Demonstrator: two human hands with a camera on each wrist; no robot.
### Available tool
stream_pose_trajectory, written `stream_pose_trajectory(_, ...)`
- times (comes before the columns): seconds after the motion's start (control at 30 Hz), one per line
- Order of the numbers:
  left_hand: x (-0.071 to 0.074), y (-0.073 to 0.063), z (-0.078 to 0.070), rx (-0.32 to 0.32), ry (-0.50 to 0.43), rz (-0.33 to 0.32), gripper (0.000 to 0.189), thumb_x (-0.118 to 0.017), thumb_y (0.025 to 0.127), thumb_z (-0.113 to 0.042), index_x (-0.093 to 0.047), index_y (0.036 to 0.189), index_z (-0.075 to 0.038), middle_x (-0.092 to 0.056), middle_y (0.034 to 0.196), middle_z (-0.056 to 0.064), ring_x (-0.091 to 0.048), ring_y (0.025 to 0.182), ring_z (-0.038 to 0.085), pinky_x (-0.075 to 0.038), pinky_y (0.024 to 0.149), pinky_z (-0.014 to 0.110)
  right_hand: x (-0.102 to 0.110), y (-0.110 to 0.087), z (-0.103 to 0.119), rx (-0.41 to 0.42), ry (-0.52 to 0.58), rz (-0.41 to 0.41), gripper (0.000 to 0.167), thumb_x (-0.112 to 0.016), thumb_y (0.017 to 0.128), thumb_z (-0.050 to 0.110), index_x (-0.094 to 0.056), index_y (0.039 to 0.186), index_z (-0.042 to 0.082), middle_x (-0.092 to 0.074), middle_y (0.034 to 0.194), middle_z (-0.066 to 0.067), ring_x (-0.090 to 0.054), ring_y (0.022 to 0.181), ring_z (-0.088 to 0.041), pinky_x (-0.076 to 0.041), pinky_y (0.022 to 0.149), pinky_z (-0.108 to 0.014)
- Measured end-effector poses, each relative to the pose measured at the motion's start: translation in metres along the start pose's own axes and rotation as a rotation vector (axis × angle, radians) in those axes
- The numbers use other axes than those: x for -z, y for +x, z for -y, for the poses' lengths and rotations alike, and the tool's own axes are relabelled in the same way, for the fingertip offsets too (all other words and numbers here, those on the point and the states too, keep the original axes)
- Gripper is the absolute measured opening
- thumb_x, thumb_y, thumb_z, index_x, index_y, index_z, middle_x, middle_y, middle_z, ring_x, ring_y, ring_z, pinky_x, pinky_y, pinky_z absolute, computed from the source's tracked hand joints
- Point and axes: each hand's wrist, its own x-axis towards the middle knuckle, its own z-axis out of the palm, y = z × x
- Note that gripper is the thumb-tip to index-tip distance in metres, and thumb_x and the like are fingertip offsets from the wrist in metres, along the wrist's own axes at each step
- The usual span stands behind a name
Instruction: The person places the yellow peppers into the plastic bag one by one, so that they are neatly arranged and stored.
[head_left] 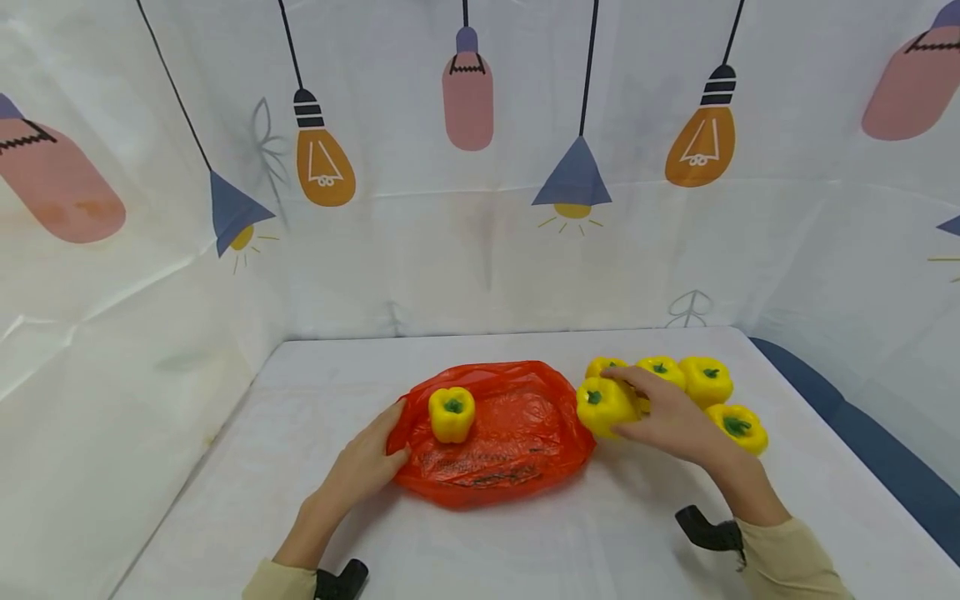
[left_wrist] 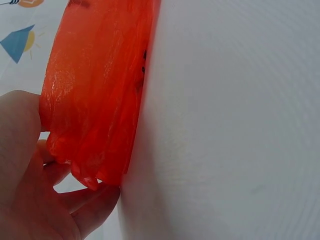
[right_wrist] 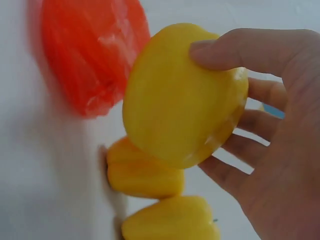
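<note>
On the white table lies a red plastic bag (head_left: 510, 433), with one yellow bell pepper (head_left: 452, 415) on its left part. My left hand (head_left: 367, 454) holds the bag's left end, thumb and fingers around its crumpled edge (left_wrist: 95, 155). In my right hand (head_left: 667, 417) is another yellow bell pepper (right_wrist: 177, 97), gripped between thumb and fingers and raised over the table. From the head view, this pepper (head_left: 602, 407) overlaps the bag's right end.
Several more yellow bell peppers (head_left: 707, 381) stand grouped at the back right, with one (head_left: 738, 427) nearer the right edge. Dark blue seating (head_left: 847, 408) lies beyond that edge. A white cloth printed with hanging lamps (head_left: 480, 250) hangs behind the table.
</note>
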Motion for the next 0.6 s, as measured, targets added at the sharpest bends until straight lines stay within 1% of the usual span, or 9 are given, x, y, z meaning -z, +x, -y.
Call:
stream_pose_trajectory(0.13, 0.0, 0.0, 0.0, -0.002, -0.005, -0.002, 0.075, -0.062, 0.092, -0.023, -0.026, 0.159, -0.017, -0.033, 0.163, 0.005, -0.032, 0.15, 0.032, -0.032, 0.117, 0.06, -0.006, 0.009, 0.008, 0.026, 0.076, -0.014, 0.068, -0.079, 0.08, 0.018, -0.05, 0.142, 0.023, -0.054, 0.145, -0.005, -0.054, 0.125, -0.03, -0.05, 0.103, -0.057)
stream_pose_trajectory(0.2, 0.001, 0.0, -0.001, -0.003, -0.011, -0.001, 0.075, -0.062, 0.092, -0.022, -0.026, 0.158, -0.017, -0.033, 0.162, 0.005, -0.032, 0.15, 0.032, -0.033, 0.117, 0.06, -0.011, 0.015, 0.011, 0.029, 0.13, -0.005, 0.069, -0.078, 0.08, 0.015, -0.049, 0.142, 0.02, -0.052, 0.145, -0.006, -0.053, 0.127, -0.03, -0.049, 0.105, -0.055)
stream_pose_trajectory(0.3, 0.002, 0.0, -0.001, -0.003, -0.021, -0.004, 0.075, -0.062, 0.092, -0.022, -0.027, 0.158, -0.017, -0.034, 0.162, 0.005, -0.033, 0.15, 0.031, -0.033, 0.117, 0.06, -0.022, 0.024, 0.016, 0.024, 0.2, 0.022, 0.072, -0.077, 0.08, 0.013, -0.045, 0.144, 0.017, -0.049, 0.147, -0.009, -0.052, 0.13, -0.034, -0.048, 0.107, -0.054)
stream_pose_trajectory(0.43, 0.002, 0.0, -0.002, -0.007, -0.031, -0.006, 0.075, -0.063, 0.092, -0.021, -0.027, 0.158, -0.018, -0.034, 0.162, 0.004, -0.033, 0.149, 0.031, -0.034, 0.116, 0.06, -0.039, 0.036, 0.019, 0.041, 0.24, 0.054, 0.072, -0.075, 0.081, 0.013, -0.044, 0.146, 0.016, -0.048, 0.148, -0.01, -0.052, 0.13, -0.036, -0.048, 0.107, -0.054)
stream_pose_trajectory(0.6, 0.003, 0.0, -0.002, -0.012, -0.029, -0.005, 0.075, -0.063, 0.092, -0.021, -0.027, 0.158, -0.019, -0.034, 0.162, 0.003, -0.032, 0.15, 0.031, -0.033, 0.117, 0.059, -0.061, 0.046, 0.022, 0.082, 0.266, 0.074, 0.068, -0.079, 0.081, 0.019, -0.048, 0.142, 0.02, -0.053, 0.144, -0.006, -0.055, 0.128, -0.032, -0.048, 0.107, -0.053)
